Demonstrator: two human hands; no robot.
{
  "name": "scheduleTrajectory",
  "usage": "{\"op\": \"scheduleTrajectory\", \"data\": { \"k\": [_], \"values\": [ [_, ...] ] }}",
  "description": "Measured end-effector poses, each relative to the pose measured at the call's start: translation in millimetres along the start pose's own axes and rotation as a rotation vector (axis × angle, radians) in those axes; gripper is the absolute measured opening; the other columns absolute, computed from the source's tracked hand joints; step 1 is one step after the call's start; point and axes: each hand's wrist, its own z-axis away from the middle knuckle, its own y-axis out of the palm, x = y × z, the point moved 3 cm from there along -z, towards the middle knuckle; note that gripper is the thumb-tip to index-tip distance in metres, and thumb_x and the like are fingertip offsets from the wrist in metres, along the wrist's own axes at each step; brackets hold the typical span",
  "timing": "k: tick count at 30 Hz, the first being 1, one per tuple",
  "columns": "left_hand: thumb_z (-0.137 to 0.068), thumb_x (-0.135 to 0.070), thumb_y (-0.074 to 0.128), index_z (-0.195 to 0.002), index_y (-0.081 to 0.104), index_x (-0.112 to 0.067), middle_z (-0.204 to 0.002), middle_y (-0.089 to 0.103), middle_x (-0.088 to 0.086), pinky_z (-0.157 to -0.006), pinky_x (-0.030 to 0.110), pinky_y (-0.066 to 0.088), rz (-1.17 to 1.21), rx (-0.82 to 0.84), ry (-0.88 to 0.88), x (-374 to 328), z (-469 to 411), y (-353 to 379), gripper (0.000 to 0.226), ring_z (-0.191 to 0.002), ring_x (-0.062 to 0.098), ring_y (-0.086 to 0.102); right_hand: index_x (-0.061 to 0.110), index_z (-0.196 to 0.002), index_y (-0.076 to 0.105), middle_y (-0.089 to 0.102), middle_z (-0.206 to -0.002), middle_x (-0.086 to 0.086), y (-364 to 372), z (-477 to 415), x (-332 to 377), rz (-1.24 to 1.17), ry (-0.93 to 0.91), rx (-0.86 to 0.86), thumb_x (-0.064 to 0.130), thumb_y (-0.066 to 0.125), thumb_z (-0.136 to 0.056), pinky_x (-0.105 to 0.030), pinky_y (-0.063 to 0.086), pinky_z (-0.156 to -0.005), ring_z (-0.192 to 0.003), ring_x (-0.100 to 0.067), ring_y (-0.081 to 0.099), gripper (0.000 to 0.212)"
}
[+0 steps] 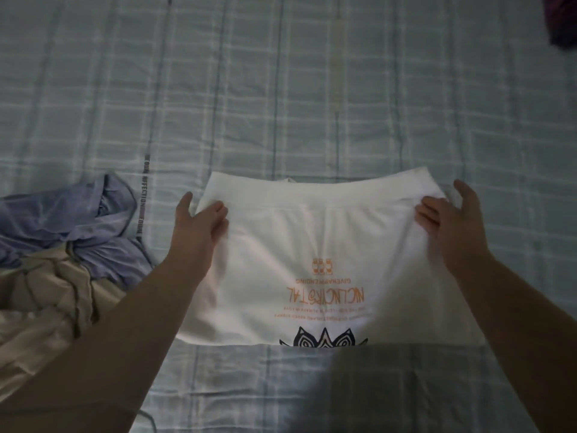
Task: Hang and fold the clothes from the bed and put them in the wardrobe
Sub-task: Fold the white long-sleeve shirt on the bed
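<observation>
Shirt mid-fold on the checked bed: you hold the white garment, lying flat near you in the middle, by its two far corners. Your left hand has its fingers curled onto the far-left corner, with the thumb out beside the edge. Your right hand has its fingers curled onto the far-right corner, with the thumb lifted clear of the cloth.

To fold well, keep both corners level and the far edge taut. Bring them toward you together, so the far edge meets the near hem squarely. Then smooth outward from the centre before letting go. The loose pile of lilac and beige clothes lies just left of your left arm, so keep the shirt off it.

The shirt's orange print reads upside down from your side. One small line looks like "GIVENHAPPENDING". The larger line below it and the fine lines under that are too blurred to read. A black petal motif sits at the near hem. A dark stripe on the bed carries the word "AFFECTION".
</observation>
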Motion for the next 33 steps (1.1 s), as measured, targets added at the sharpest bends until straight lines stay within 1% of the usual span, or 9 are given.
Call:
{"op": "scheduleTrajectory", "data": {
  "k": [2,4,7,9,17,23,28,30,33],
  "values": [
    [-0.093,0.003,0.053,-0.151,0.025,-0.024,-0.129,0.059,0.012,-0.098,0.029,0.048,-0.342,0.048,0.229,7.9,10.4,-1.0,0.069,-0.112,0.014,0.061,0.027,-0.139,0.04,0.062,-0.12,-0.008,-2.7,13.7,-4.6,0.297,-0.179,0.047,0.012,0.047,-0.1,-0.037,0.05,-0.096,-0.098,-0.015,0.061,0.043],
    [-0.091,-0.001,0.048,-0.151,0.03,-0.019,-0.141,0.052,0.005,-0.106,0.025,0.04,-0.79,0.106,0.529,14.8,23.0,-1.0,0.065,-0.126,0.011,0.053,0.022,-0.142,0.042,0.057,-0.132,-0.003,-9.9,25.0,-10.1,0.73,-0.408,0.064,0.02,0.045,-0.099,-0.035,0.043,-0.101,-0.112,-0.016,0.056,0.044],
    [-0.088,-0.017,0.044,-0.147,0.039,-0.011,-0.154,0.037,0.012,-0.12,0.045,0.022,-1.406,0.225,0.908,29.1,44.8,-0.5,0.06,-0.145,0.029,0.03,0.01,-0.142,0.044,0.043,-0.147,-0.012,-12.0,43.6,-21.6,1.132,-0.699,0.153,0.023,0.042,-0.093,-0.043,0.028,-0.116,-0.136,-0.03,0.038,0.051],
    [-0.09,-0.027,0.042,-0.148,0.038,-0.011,-0.157,0.03,0.017,-0.12,0.054,0.015,-1.618,0.209,0.924,42.0,62.3,-10.2,0.06,-0.148,0.035,0.021,0.009,-0.144,0.041,0.036,-0.153,-0.015,-16.6,59.0,-34.1,1.258,-0.729,0.204,0.023,0.04,-0.092,-0.05,0.023,-0.119,-0.144,-0.032,0.027,0.053],
    [-0.097,-0.04,0.031,-0.154,0.03,-0.013,-0.161,0.022,0.016,-0.119,0.056,0.018,-1.731,0.145,0.766,76.6,84.0,-77.9,0.063,-0.15,0.033,0.016,0.001,-0.152,0.025,0.025,-0.158,-0.021,-75.2,69.8,-86.8,1.334,-0.619,0.167,0.034,0.031,-0.096,-0.054,0.022,-0.118,-0.148,-0.034,0.022,0.066],
    [-0.096,-0.037,0.031,-0.152,0.032,-0.01,-0.161,0.022,0.017,-0.117,0.056,0.023,-1.698,0.193,0.795,85.5,71.0,-82.7,0.062,-0.15,0.034,0.016,0.0,-0.15,0.03,0.026,-0.158,-0.02,-77.7,59.4,-94.4,1.237,-0.598,0.173,0.035,0.034,-0.094,-0.041,0.018,-0.121,-0.147,-0.032,0.023,0.067],
    [-0.094,-0.042,0.031,-0.153,0.033,-0.015,-0.161,0.025,0.013,-0.118,0.058,0.017,-1.711,0.137,0.725,72.6,80.7,-77.8,0.064,-0.15,0.031,0.017,0.006,-0.143,0.044,0.039,-0.152,-0.017,-72.1,65.9,-75.0,1.296,-0.556,0.077,0.038,0.037,-0.089,-0.056,0.022,-0.115,-0.139,-0.032,0.035,0.063],
    [-0.093,-0.042,0.033,-0.152,0.033,-0.016,-0.16,0.026,0.013,-0.12,0.057,0.012,-1.679,0.102,0.749,58.1,85.6,-68.2,0.065,-0.151,0.03,0.015,0.006,-0.136,0.05,0.043,-0.148,-0.018,-58.9,67.3,-55.4,1.311,-0.617,0.049,0.035,0.038,-0.088,-0.057,0.022,-0.114,-0.138,-0.033,0.038,0.057],
    [-0.094,-0.038,0.033,-0.153,0.032,-0.017,-0.161,0.024,0.014,-0.12,0.055,0.011,-1.653,0.129,0.847,36.0,71.4,-40.6,0.062,-0.151,0.032,0.013,0.007,-0.142,0.044,0.034,-0.154,-0.018,-24.1,55.8,-33.4,1.276,-0.735,0.176,0.028,0.038,-0.091,-0.051,0.021,-0.119,-0.144,-0.033,0.028,0.056]
  ]
}}
